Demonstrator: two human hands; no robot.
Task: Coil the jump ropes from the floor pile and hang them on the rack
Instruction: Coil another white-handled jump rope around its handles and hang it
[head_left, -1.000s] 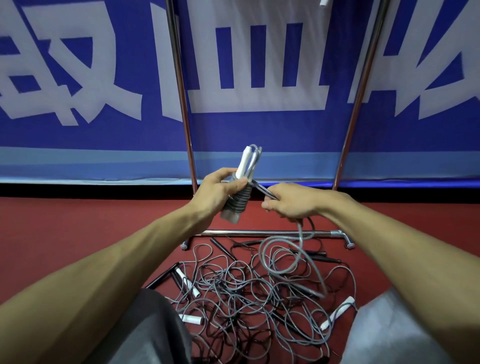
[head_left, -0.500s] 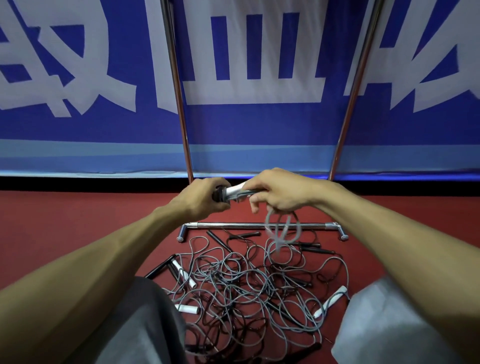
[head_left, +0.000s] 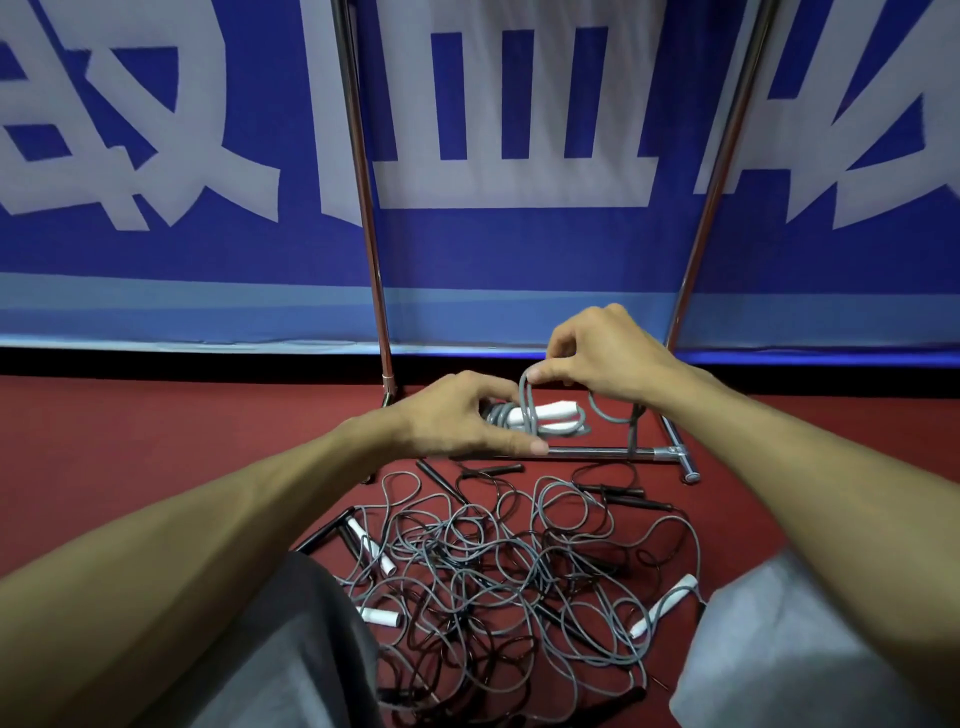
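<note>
Fingers of the left hand (head_left: 457, 415) curl round a grey jump rope (head_left: 550, 418) bundled with its white handles lying sideways, while the right hand (head_left: 608, 353) pinches a loop of the same cord between thumb and forefinger just above the bundle, a slack length hanging off to the right. Both hands hover over the low front bar of the chrome rack (head_left: 602, 453), whose two uprights rise before a blue banner (head_left: 467, 244) with large white characters. Nearer, between grey-clad knees (head_left: 291, 649), the pile (head_left: 509, 566) of tangled grey and black ropes lies on the red floor (head_left: 156, 441).
</note>
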